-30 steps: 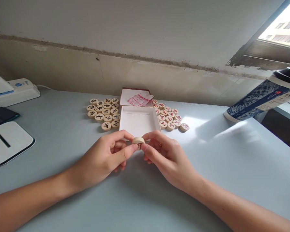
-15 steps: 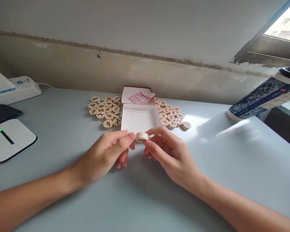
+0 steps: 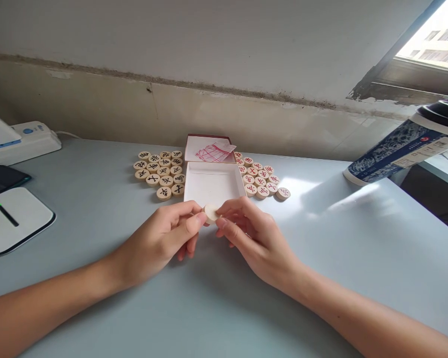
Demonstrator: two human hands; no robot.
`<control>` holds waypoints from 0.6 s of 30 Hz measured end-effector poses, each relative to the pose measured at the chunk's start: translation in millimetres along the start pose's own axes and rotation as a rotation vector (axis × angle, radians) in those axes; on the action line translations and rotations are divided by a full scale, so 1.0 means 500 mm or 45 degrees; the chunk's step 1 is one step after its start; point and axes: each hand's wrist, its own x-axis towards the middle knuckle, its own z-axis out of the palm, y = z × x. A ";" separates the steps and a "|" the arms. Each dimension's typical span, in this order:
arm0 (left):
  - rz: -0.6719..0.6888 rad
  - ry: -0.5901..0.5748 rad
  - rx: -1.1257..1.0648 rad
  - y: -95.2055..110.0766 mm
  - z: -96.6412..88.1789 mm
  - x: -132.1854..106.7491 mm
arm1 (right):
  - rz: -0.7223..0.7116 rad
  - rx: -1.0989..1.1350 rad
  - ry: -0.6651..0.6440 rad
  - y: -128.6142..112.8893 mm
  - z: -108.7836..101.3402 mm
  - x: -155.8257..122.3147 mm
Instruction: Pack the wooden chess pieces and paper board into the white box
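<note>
Between my two hands, just in front of the box, a xiangqi piece (image 3: 211,213) is held tilted, with a blank pale face showing. My left hand (image 3: 168,233) pinches its left edge between thumb and fingers. On the opposite edge, the thumb and forefinger of my right hand (image 3: 257,236) grip it too. Behind it lies an opened white cardboard box (image 3: 216,184), its tray bare inside. A sheet with red lines (image 3: 214,152) rests in the raised lid. Several black-marked pieces (image 3: 165,170) lie left of the box, and several red-marked pieces (image 3: 262,174) lie right of it.
On the far left are a white power strip (image 3: 39,141), a dark phone (image 3: 7,180) and a white device with a green light (image 3: 18,219). At the right edge stands a blue paper cup (image 3: 381,149) with a black lid. A wall borders the table's back.
The xiangqi piece has turned over in my fingers: its red-marked face showed at the front before, and a blank face shows now. My left fingers have closed onto its left edge.
</note>
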 end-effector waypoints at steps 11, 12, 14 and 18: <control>-0.020 0.002 -0.032 0.000 0.001 -0.004 | 0.039 0.105 0.093 -0.007 -0.001 0.003; -0.011 0.011 -0.021 0.000 0.001 -0.003 | 0.029 0.063 0.088 -0.006 -0.001 0.002; -0.011 0.022 -0.013 0.000 0.002 -0.001 | 0.000 -0.018 0.079 -0.004 -0.001 0.002; -0.037 0.007 -0.040 -0.003 0.002 0.001 | -0.096 -0.131 0.128 0.004 -0.001 0.000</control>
